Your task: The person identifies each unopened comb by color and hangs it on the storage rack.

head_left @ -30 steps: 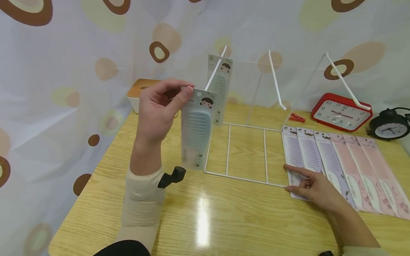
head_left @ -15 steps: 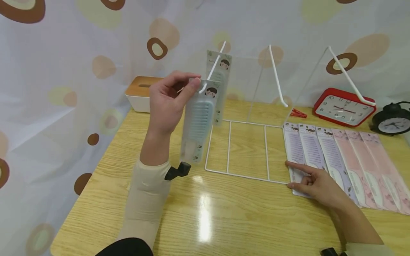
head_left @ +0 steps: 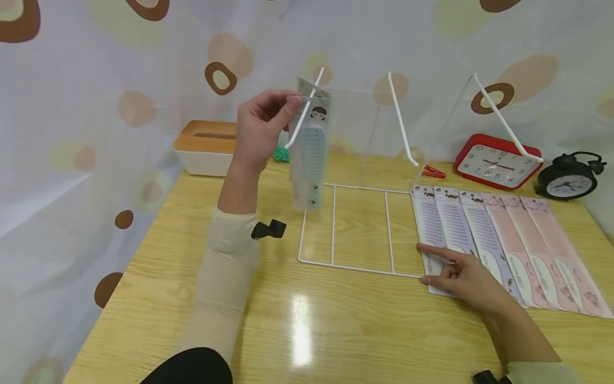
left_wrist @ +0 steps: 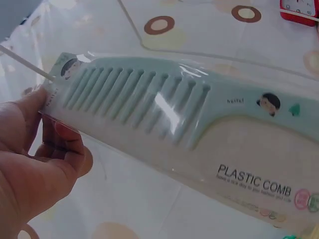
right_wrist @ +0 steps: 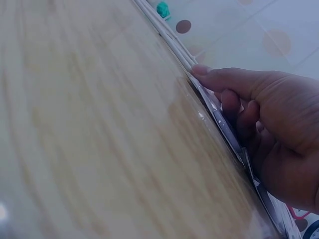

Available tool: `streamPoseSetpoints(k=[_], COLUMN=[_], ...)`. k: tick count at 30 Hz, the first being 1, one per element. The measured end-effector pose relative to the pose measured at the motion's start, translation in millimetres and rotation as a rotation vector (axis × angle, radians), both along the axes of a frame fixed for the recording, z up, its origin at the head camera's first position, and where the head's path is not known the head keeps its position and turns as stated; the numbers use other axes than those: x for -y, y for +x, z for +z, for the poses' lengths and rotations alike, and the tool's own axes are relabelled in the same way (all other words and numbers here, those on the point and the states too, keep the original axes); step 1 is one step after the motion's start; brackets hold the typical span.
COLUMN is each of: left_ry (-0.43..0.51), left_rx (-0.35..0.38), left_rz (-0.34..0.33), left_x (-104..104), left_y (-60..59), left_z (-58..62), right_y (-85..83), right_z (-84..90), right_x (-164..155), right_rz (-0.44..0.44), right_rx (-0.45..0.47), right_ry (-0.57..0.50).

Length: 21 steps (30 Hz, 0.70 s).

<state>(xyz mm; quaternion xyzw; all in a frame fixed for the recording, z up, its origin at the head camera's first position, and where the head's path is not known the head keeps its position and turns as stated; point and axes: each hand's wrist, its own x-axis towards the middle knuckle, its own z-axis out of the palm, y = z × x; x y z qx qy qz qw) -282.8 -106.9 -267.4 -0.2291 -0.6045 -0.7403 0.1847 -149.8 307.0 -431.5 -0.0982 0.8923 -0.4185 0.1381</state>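
Note:
My left hand (head_left: pixel 261 128) pinches the top corner of a light green plastic comb (left_wrist: pixel 139 94) in a clear package. The package hangs upright on the left white hook (head_left: pixel 298 127) of a wire display rack, the hook passing through its top hole. Close behind, mostly hidden, hangs another green comb package (head_left: pixel 304 85) on that hook. My right hand (head_left: pixel 462 277) rests at the rack's base frame (head_left: pixel 362 270), thumb at its front right corner, index finger stretched over the nearest purple comb package (head_left: pixel 428 213). Its other fingers are bent in.
Purple and pink comb packages (head_left: pixel 527 240) overlap in a row on the table (head_left: pixel 360 330) at right. Two bare hooks (head_left: pixel 402 122) rise at the rack's middle and right. Behind stand a red clock (head_left: pixel 499 162), a black alarm clock (head_left: pixel 571 178), a red clip (head_left: pixel 433 172) and a wood-topped box (head_left: pixel 203 152).
My left hand has moved back and slightly right, sliding the comb package from the hook's tip along the hook toward the one behind. The right hand stays in place.

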Motion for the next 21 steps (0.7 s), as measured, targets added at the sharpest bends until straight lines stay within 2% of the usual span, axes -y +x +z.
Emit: streamPoseSetpoints(k=[6,10,14,17,19,21], left_ry=[-0.082,-0.104,-0.171,-0.294,-0.384,-0.462], left_rx=[0.047,0.108,0.206,0.290,0.342,0.388], left_rz=[-0.018,0.038,0.158,0.221,0.209,0.138], left_x=[10,26,48,62,69,75], left_y=[3.8,16.5,38.7,55.3,64.8,73.1], left_z=[7.6,3.9,-12.5,-30.6,-44.5,-58.3], right_y=[-0.9,-9.1,-17.1,-22.9,-28.3,-36.8], right_z=[-0.9,1.0,6.3,15.0,23.4,33.5], right_x=[2,1,3,7,9,10], right_rz=[-0.002,-0.002,-0.008,0.006,0.016,0.013], right_rx=[-0.001,0.019,0.049,0.054,0.042,0.041], right_ry=[0.012,-0.009,-0.064,-0.067,-0.042,0.006])
